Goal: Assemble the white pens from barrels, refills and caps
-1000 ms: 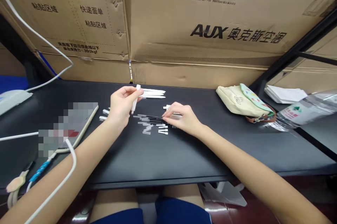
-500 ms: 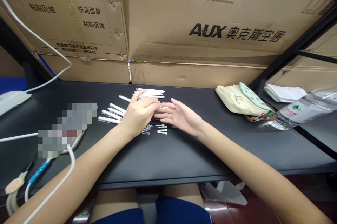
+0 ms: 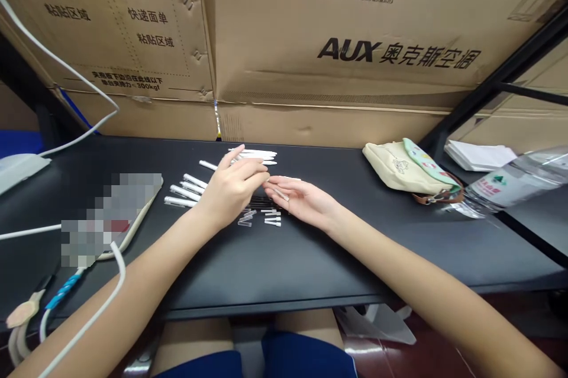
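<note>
We look down on a black table (image 3: 275,283) backed by a large cardboard carton (image 3: 346,52) printed AUX. At 3 o'clock from the hands sit a cream fabric pouch (image 3: 410,174) and, farther out, a clear plastic water bottle (image 3: 510,186). At 9 o'clock lies a flat object (image 3: 110,218), too pixelated to identify. The left hand (image 3: 233,189) is open, its fingers loosely spread and holding nothing we can see, with the fingertips just beside the right hand. The right hand (image 3: 302,200) lies palm up and open, fingers gently curved, a small clear tube (image 3: 280,193) resting on them. Short white rods (image 3: 189,191) lie at 10 o'clock, longer white sticks (image 3: 255,156) at 12, and smaller clear tubes (image 3: 247,216) and white pegs (image 3: 273,221) at 6.
</note>
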`<state>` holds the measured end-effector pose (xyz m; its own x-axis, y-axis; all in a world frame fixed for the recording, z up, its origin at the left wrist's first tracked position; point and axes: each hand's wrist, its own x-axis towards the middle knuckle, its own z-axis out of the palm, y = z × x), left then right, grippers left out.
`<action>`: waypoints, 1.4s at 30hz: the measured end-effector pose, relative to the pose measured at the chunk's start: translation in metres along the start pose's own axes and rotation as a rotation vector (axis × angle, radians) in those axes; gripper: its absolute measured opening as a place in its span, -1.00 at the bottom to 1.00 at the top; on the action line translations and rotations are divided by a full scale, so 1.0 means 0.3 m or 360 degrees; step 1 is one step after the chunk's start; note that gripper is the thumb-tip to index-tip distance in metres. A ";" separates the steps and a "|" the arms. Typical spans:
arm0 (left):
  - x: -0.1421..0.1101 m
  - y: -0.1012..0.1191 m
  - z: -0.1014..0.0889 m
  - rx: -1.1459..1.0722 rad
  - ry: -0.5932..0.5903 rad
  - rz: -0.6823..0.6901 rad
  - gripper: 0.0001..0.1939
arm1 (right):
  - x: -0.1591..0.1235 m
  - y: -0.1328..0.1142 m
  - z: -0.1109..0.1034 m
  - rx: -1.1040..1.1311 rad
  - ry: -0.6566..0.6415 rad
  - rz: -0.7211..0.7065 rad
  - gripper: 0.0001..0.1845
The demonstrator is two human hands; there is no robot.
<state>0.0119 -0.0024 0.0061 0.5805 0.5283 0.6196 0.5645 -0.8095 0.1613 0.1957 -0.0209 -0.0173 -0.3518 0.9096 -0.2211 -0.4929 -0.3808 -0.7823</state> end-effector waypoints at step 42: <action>-0.013 0.022 -0.019 -0.0583 -0.0342 -0.0084 -0.81 | -0.024 -0.002 -0.008 -0.0762 -0.0004 -0.0176 -0.71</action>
<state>0.0100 -0.0113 0.0092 0.6873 0.5817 0.4350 0.3739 -0.7968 0.4747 0.2006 -0.0268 -0.0167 -0.3203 0.9396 -0.1207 -0.1066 -0.1623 -0.9810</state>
